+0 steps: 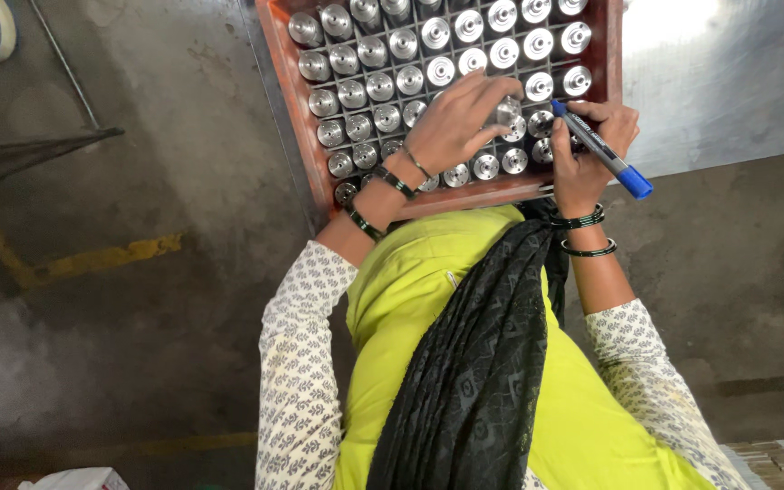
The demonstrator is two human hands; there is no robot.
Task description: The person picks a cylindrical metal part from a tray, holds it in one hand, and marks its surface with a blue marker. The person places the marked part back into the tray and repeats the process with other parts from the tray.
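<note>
A red-brown crate [294, 95] with a grid of cells holds several shiny round metal parts [379, 86] standing upright. My left hand [454, 122] reaches over the near rows, its fingertips closed around one metal part [507, 112] near the crate's right side. My right hand [590, 150] grips a blue marker [602, 151], which lies slanted with its blue cap toward the lower right, just beside the crate's near right corner. Dark bangles ring both wrists.
The crate rests on a shiny metal table [737, 82] at upper right. Grey concrete floor [138, 272] with a yellow painted line lies to the left. A thin metal rod [65, 68] and a blue-white object sit at upper left.
</note>
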